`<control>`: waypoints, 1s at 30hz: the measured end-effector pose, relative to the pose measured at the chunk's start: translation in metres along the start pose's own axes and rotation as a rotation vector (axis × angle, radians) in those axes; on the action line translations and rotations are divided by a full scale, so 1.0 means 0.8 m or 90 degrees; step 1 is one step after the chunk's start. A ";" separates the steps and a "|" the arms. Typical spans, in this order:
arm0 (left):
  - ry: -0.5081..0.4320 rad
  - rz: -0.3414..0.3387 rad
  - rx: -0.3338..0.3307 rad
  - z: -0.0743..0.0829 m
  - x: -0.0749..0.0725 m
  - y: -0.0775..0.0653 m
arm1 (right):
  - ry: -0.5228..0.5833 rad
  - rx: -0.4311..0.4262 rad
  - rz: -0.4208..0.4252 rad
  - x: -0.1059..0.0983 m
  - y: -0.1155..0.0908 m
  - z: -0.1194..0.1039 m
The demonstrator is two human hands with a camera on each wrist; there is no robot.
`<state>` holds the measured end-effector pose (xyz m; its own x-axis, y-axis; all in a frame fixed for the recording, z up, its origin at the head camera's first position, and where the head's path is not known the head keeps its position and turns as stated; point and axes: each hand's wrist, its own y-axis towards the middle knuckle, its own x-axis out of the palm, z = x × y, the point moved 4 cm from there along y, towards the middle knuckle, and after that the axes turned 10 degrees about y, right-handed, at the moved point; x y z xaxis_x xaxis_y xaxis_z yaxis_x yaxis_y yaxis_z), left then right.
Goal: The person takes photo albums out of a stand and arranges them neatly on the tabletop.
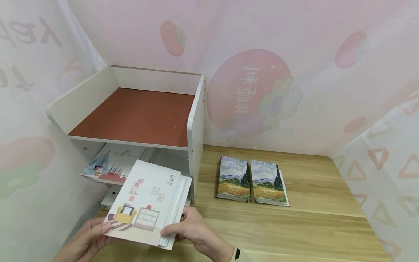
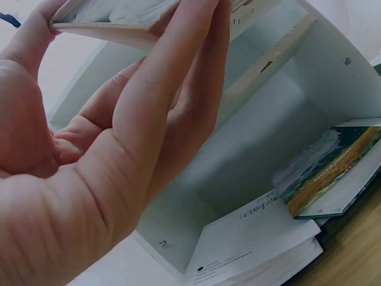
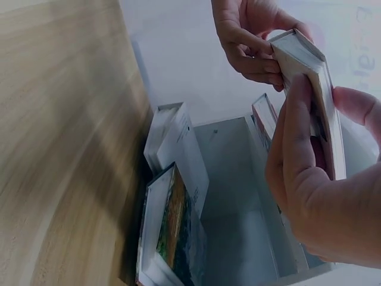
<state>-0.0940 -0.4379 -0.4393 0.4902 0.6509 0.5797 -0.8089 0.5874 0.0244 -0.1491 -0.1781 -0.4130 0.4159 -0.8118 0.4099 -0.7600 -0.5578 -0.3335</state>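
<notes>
A person's left hand (image 1: 84, 237) and right hand (image 1: 194, 228) grip a white armchair-illustrated book (image 1: 141, 196) before a shelf unit (image 1: 140, 118); two landscape-covered books (image 1: 233, 178) lie at right on a wooden tabletop (image 1: 311, 229).

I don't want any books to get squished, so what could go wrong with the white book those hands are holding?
The white book might tip or slip: the left hand and right hand hold it near its closer end, and no hand shows at the far end. It might also bump the shelf unit or nudge the picture book lying inside, since it's held in front of them.
</notes>
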 end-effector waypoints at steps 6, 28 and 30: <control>0.024 0.019 -0.022 -0.007 0.001 0.012 | 0.000 -0.008 0.003 -0.013 -0.006 -0.001; 0.090 -0.005 -0.039 -0.032 0.026 0.046 | -0.033 0.006 -0.017 -0.062 -0.032 -0.018; 0.098 -0.003 -0.035 -0.031 0.030 0.049 | -0.037 0.003 -0.022 -0.066 -0.032 -0.021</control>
<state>-0.1061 -0.3874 -0.4450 0.5411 0.7119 0.4477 -0.7897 0.6132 -0.0204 -0.1599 -0.1178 -0.4116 0.4709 -0.8002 0.3714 -0.7419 -0.5870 -0.3240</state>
